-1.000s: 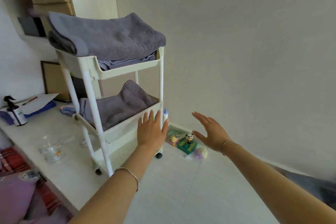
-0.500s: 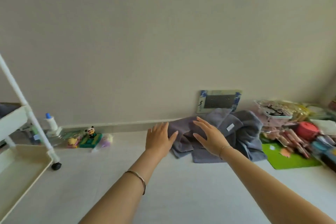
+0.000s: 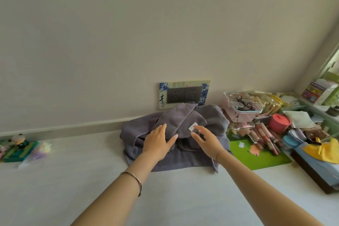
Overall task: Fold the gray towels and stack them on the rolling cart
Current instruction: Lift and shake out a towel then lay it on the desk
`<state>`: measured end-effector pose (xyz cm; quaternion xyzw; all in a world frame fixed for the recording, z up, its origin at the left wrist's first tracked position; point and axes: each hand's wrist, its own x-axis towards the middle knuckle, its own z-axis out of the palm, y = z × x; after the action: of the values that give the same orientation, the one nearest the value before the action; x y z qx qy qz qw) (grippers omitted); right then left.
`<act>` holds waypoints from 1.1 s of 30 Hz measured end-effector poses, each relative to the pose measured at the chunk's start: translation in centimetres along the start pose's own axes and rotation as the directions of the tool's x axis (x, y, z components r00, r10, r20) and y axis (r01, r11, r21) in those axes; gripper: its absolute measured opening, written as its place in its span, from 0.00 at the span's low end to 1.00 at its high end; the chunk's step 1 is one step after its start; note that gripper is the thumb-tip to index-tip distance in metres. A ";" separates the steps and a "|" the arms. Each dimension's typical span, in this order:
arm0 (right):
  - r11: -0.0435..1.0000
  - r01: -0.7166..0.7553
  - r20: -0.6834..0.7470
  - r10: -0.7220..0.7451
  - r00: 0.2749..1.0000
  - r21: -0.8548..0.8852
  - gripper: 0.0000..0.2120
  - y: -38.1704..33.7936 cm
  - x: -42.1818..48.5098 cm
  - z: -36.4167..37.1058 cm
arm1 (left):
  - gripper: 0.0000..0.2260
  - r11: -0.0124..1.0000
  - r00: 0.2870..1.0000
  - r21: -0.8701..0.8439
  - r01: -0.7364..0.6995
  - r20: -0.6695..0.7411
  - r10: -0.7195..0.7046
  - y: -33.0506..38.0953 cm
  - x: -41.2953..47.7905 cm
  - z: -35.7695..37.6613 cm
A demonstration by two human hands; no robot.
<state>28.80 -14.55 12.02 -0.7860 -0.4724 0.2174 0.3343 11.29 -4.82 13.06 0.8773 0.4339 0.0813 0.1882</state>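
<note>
Head view, single frame.

Gray towels (image 3: 183, 134): crumpled heap, unfolded, lying on the white desk (image 3: 91, 180) against the far wall, directly below a wall socket plate (image 3: 184, 94) with blue-and-white trim. A small white label (image 3: 192, 127) shows on the upper fold. The rolling cart is out of frame.

Left hand (image 3: 157, 143): palm down over the left part of the heap, fingers (image 3: 162, 129) spread and flat, gripping nothing; whether it touches the cloth cannot be told. A thin bangle (image 3: 136, 180) sits on the wrist.

Right hand (image 3: 207, 141): over the middle of the heap, just near the label, fingers (image 3: 197, 136) extended and apart, holding nothing.

Right of the towels: green mat (image 3: 260, 156), pink basket (image 3: 242, 109) with spectacles in it, red lidded pot (image 3: 279, 122), assorted stationery and a yellow cloth (image 3: 324, 150).

Far left edge: small panda figure (image 3: 19, 140) on a green box (image 3: 18, 152).
</note>
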 end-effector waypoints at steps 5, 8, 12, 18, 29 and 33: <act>0.979 -0.074 0.099 0.056 0.993 0.188 0.20 1.8 5.2 0.4 | 0.35 0.985 0.984 -0.095 0.146 0.112 -0.135 0.1 4.2 2.7; 0.940 -0.135 0.137 0.096 0.986 0.312 0.20 2.6 7.2 1.4 | 0.33 0.963 0.973 -0.178 0.203 0.147 -0.178 -0.6 5.9 3.8; 0.827 -0.267 0.177 0.205 0.963 0.494 0.22 2.4 9.6 2.5 | 0.32 0.953 0.965 -0.188 0.239 0.157 -0.211 -1.6 7.9 4.1; 0.914 -0.138 -0.068 0.177 0.982 0.380 0.22 1.0 10.9 3.1 | 0.33 0.930 0.974 -0.289 0.228 0.077 -0.215 -3.4 10.9 4.1; 0.720 0.467 0.376 -0.300 0.877 -0.514 0.26 0.3 12.3 4.2 | 0.25 0.929 0.944 -0.206 0.308 0.191 -0.270 -10.6 10.0 4.2; 0.576 0.515 0.480 -0.228 0.847 -0.635 0.42 3.6 10.6 4.0 | 0.22 0.965 0.967 -0.149 0.214 0.170 -0.188 -11.4 9.0 4.2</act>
<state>33.23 -5.02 6.39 -0.6813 -0.7262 0.0633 -0.0667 9.72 7.55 4.42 0.8135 0.4967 0.0295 0.3010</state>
